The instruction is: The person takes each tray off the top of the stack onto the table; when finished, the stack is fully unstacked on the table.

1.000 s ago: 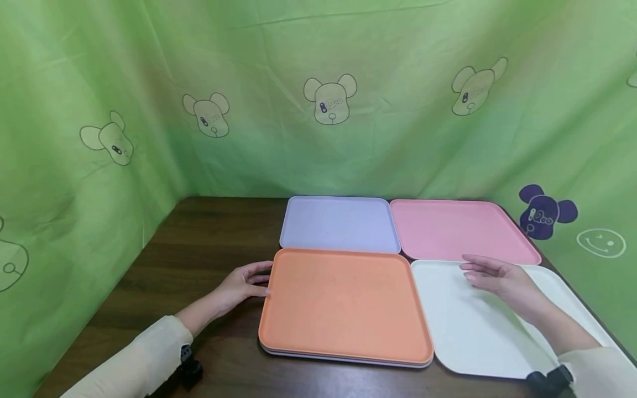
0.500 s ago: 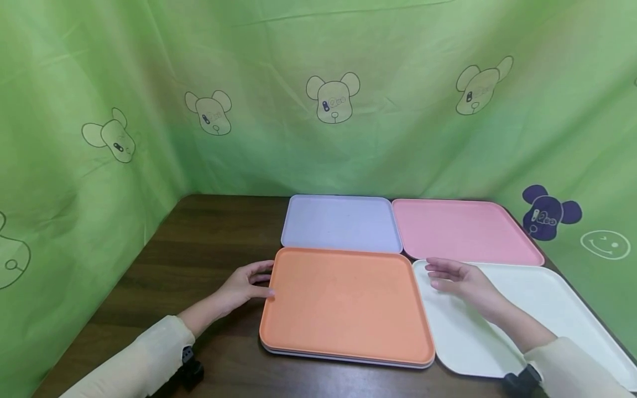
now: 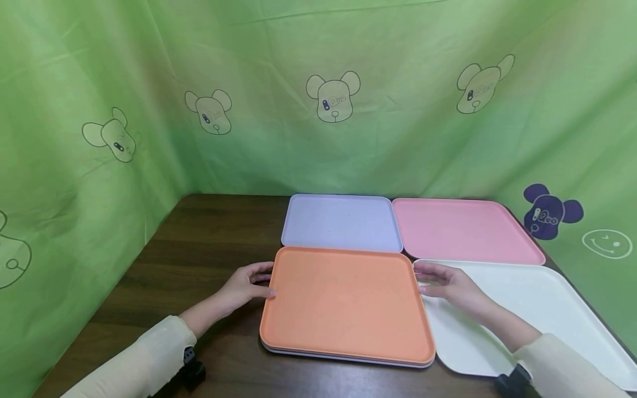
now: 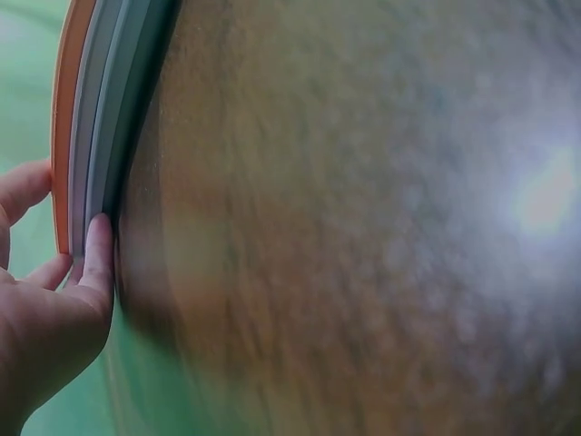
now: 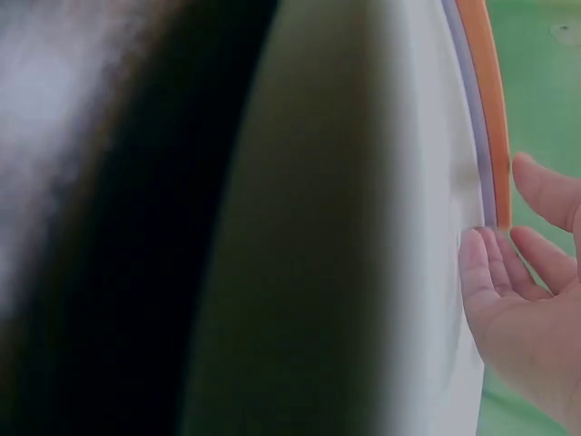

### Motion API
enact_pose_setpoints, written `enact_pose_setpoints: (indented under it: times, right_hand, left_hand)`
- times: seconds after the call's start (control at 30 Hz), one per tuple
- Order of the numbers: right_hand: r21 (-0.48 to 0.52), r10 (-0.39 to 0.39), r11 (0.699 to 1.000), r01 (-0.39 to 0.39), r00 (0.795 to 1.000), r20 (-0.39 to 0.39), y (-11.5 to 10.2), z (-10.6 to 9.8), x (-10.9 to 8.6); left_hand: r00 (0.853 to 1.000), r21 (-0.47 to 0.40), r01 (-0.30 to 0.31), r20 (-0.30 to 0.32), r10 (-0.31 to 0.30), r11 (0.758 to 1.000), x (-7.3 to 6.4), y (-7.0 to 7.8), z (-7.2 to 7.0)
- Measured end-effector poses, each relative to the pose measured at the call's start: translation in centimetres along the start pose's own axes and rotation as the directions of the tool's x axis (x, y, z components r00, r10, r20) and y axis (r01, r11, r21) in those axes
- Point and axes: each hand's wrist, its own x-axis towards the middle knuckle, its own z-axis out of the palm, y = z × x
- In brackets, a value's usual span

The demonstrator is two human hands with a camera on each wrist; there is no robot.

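- 3 trays lie around the orange tray (image 3: 348, 304): the lilac tray (image 3: 343, 222) just beyond its far edge, the pink tray (image 3: 468, 229) past its far right corner, the white tray (image 3: 527, 309) just beside its right edge.
- Dark wooden tabletop (image 3: 199, 254) spreads widely to the orange tray's left and more narrowly along its near edge; green cloth (image 3: 249, 149) hangs well beyond its far edge.
- The left hand (image 3: 242, 288) grips at the orange tray's left edge, thumb on the rim, fingers at the side, 1 fingertip against the lower trays (image 4: 109, 109) beneath.
- The right hand (image 3: 450, 283) is at the orange tray's right edge, over the white tray, fingers loosely bent and not closed round anything; whether its thumb touches the rim, I cannot tell.
- The orange tray sits between the 2 hands, on top of the lower trays.
- It is plain, rectangular and round-cornered, with a low raised rim; the layers under it look greyish.
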Motion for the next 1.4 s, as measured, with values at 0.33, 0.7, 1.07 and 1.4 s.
enact_pose_setpoints:
  times: [0.33, 0.7, 1.07, 1.4]
  right_hand:
    - [-0.032, -0.004, 0.999, 0.004, 1.0, 0.011, 0.0, 0.3, 0.0]
    - [-0.046, -0.018, 0.999, 0.018, 1.0, 0.004, 0.0, 0.4, 0.0]
    - [-0.036, -0.036, 0.999, 0.036, 0.999, 0.005, 0.2, 0.4, 0.0]
    - [-0.042, -0.043, 0.998, 0.043, 0.999, 0.01, 0.0, 0.5, -0.1]
  left_hand:
    - [0.999, -0.029, -0.004, -0.032, 0.003, 1.0, 0.0, -0.2, 0.5]
    - [0.995, -0.047, 0.019, -0.1, -0.023, 0.999, -0.1, -0.1, 1.0]
    - [0.989, -0.09, -0.003, -0.149, -0.011, 0.996, 0.2, 0.1, 0.4]
    - [0.985, -0.142, 0.018, -0.168, -0.042, 0.99, -0.2, 0.4, -1.1]
